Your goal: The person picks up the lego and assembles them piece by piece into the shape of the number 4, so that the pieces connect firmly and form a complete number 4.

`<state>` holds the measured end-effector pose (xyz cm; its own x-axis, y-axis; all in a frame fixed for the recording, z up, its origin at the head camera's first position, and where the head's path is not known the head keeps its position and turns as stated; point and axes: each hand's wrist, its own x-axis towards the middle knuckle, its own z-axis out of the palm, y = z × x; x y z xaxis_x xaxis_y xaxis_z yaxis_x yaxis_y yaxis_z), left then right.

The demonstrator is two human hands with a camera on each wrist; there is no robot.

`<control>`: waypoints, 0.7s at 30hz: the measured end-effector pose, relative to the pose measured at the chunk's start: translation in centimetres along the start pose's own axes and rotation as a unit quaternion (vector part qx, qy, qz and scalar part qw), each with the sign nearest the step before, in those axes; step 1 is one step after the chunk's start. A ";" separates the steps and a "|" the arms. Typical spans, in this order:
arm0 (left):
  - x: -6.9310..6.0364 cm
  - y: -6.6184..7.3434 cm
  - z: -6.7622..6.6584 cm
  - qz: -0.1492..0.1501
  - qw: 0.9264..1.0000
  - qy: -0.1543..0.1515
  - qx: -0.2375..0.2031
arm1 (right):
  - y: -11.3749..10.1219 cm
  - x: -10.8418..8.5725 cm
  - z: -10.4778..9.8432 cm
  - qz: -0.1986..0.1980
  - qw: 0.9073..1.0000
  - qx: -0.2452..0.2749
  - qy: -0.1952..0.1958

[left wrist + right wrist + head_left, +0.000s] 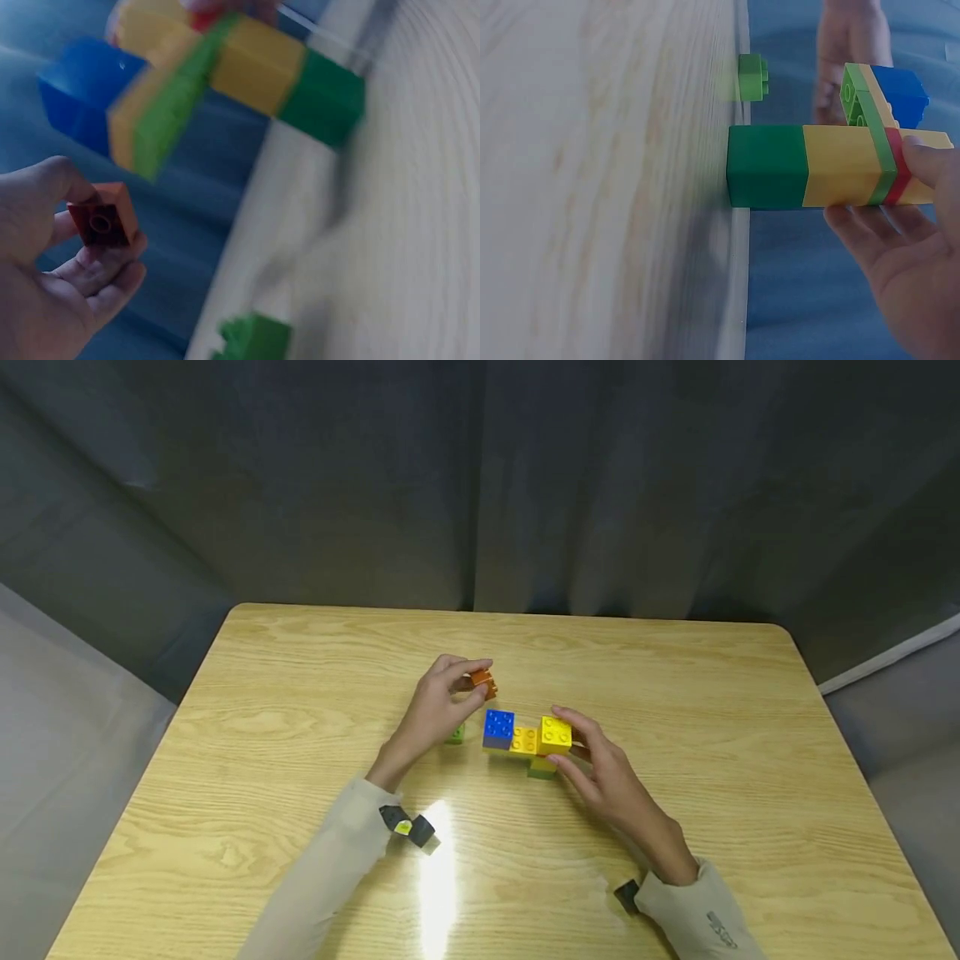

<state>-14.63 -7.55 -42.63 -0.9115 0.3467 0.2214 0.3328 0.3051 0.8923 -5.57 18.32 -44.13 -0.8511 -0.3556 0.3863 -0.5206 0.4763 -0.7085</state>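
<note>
My left hand pinches a small orange toy brick between thumb and fingers, off the table. In the left wrist view, the hollow underside of that orange brick faces the camera. My right hand grips the upper part of a brick tower, thumb on one side and fingers on the other. From the bottom, the tower has a dark green brick, a yellow brick, a long light green layer, red and yellow pieces. A blue brick sits on the overhanging left end.
A loose green brick lies on the wooden table to the left of the tower, partly behind my left hand in the head view. Dark curtains hang behind the table's far edge.
</note>
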 end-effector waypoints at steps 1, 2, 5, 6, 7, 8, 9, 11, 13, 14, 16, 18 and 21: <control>-0.1 0.4 0.0 0.005 1.000 -0.001 -0.021 | 0.0 0.0 0.0 0.001 1.000 -0.001 0.003; -0.1 0.9 -0.1 0.010 0.999 -0.003 -0.041 | 0.0 0.0 0.0 0.001 1.000 0.000 0.005; -0.5 2.4 -0.2 0.030 0.995 -0.018 -0.091 | -0.1 0.0 0.0 -0.007 1.000 0.009 0.010; -0.6 2.9 -0.1 0.039 0.994 -0.024 -0.098 | -0.1 0.0 0.0 -0.010 1.000 0.010 0.010; -0.7 3.4 -0.1 0.048 0.994 -0.029 -0.099 | -0.1 0.0 0.0 -0.014 1.000 0.011 0.010; -0.8 3.9 0.0 0.057 0.993 -0.032 -0.098 | -0.1 0.0 0.0 -0.018 1.000 0.011 0.010; -0.9 4.3 0.0 0.069 0.992 -0.034 -0.096 | 0.0 0.0 0.0 -0.022 1.000 0.012 0.010; -1.0 5.0 0.3 0.096 0.991 -0.039 -0.085 | 0.0 0.0 0.0 -0.026 1.000 0.009 0.009; -1.1 5.5 0.6 0.121 0.989 -0.043 -0.071 | 0.1 0.0 0.0 -0.031 0.999 0.003 0.010; -1.1 5.7 0.8 0.135 0.988 -0.046 -0.065 | 0.2 0.0 0.0 -0.033 0.999 0.000 0.011; -1.1 6.0 1.2 0.155 0.985 -0.054 -0.051 | 0.3 -0.1 0.0 -0.041 0.999 -0.007 0.016; -1.2 6.1 1.6 0.166 0.984 -0.060 -0.036 | 0.4 -0.1 0.0 -0.052 0.998 -0.013 0.023; -1.2 6.1 2.1 0.174 0.982 -0.073 -0.020 | 0.5 -0.1 0.0 -0.070 0.997 -0.013 0.033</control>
<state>-11.01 -4.21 -38.26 -0.6988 0.5482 0.4594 0.6056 0.1117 0.7879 -5.70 18.55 -44.52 -0.7727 -0.3667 0.5182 -0.6348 0.4465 -0.6306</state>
